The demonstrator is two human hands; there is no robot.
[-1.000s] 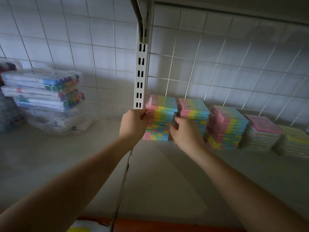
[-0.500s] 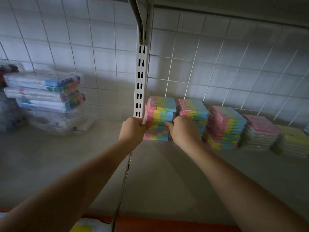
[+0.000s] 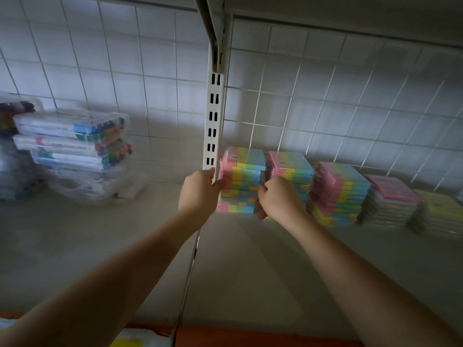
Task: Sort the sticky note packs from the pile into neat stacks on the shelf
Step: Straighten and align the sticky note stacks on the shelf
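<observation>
Two hands' grip pinching leftmost sticky-note stack (image 3: 244,181): left hand (image 3: 200,190), right hand (image 3: 278,196), edges flanked.

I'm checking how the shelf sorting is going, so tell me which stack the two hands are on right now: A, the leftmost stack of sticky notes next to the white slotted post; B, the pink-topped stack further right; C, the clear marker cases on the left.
A: the left hand and right hand press either side of the leftmost stack, beside the white post.
</observation>
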